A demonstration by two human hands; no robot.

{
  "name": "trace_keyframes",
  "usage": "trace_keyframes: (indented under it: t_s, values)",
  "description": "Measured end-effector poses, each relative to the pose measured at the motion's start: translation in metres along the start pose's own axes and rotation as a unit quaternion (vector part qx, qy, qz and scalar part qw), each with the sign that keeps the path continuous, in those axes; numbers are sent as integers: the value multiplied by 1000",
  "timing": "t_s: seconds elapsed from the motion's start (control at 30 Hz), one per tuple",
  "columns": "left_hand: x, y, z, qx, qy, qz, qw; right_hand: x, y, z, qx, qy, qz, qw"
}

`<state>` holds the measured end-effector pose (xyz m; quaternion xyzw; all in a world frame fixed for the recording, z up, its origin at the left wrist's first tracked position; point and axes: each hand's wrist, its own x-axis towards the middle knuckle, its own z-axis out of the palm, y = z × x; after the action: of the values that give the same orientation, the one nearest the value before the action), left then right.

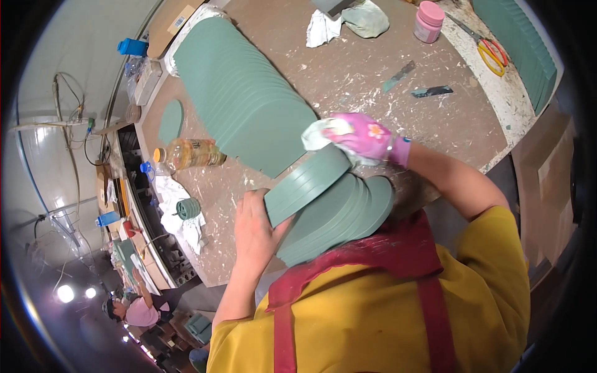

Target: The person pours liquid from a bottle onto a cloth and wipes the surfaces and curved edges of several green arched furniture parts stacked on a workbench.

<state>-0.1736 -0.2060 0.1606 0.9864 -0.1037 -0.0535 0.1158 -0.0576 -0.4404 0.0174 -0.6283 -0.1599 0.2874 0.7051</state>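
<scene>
Green pieces (308,186), white cloth (316,134), in curled hands (255,224) (368,137)

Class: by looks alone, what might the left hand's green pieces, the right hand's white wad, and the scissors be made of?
Green pieces: perhaps foam or rubber; matte, evenly coloured.
White wad: probably fabric; dull, softly crumpled.
Scissors: apparently metal blades, thin and greyish; handles likely plastic, smooth red and yellow.

My tabletop (360,68) is brightly lit, darker in shadow beneath my right forearm (444,171) at three o'clock; my left hand (256,221) looks fairly sharp. Two lamps (65,293) glare at eight o'clock, surroundings dim and soft. Straight edges bend toward my black rim.
</scene>
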Motion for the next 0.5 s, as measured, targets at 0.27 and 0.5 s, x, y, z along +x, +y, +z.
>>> trace_keyframes:
  t_s: [0.27, 0.5]
  values:
    - [26, 18, 5, 14, -30, 8, 999, -13, -47, 23, -402, 43, -392, 826]
    - [38, 11, 6, 33, 11, 22, 999, -17, -41, 7, -267, 40, -77, 960]
